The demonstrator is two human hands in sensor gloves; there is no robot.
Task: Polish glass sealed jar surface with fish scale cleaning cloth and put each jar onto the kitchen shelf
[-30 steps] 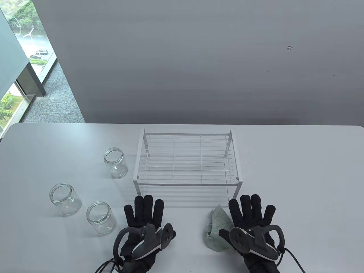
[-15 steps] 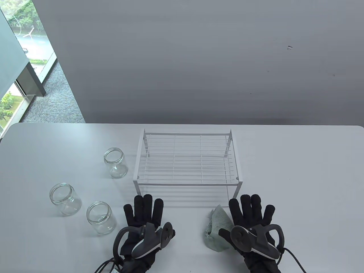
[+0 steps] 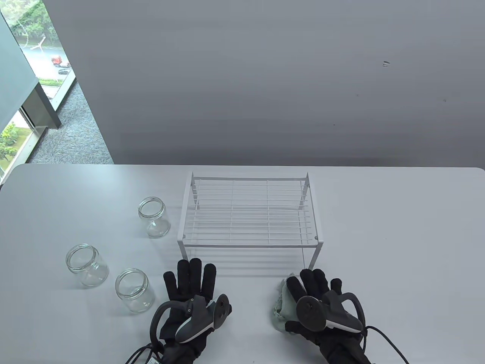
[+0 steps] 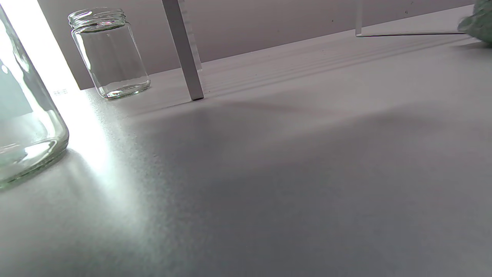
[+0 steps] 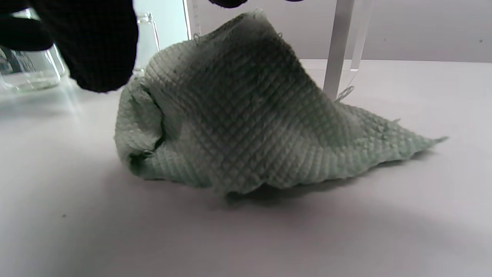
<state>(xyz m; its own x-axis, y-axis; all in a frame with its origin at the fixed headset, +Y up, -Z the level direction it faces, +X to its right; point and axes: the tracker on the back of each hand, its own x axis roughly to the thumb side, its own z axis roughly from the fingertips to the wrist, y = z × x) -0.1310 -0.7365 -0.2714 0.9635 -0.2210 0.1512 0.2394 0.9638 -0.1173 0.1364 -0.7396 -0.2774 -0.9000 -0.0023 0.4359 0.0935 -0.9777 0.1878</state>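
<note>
Lower frame: left hand (image 3: 189,290) flat on the table (image 3: 398,235), fingers straight; right hand (image 3: 314,299) curling over the green fish scale cloth (image 3: 286,305), grip unclear. Left: three open glass jars (image 3: 134,290) (image 3: 87,265) (image 3: 154,217). Centre, beyond: white wire shelf (image 3: 248,212).

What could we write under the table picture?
Right hand reaches onto the green cloth beside three empty jars and a wire shelf.

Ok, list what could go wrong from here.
The cloth lies bunched under the right hand, so a grab may catch only a fold. The nearest jar stands close beside the left hand and could get knocked. The shelf top is open wire; a jar set down carelessly might tip.
</note>
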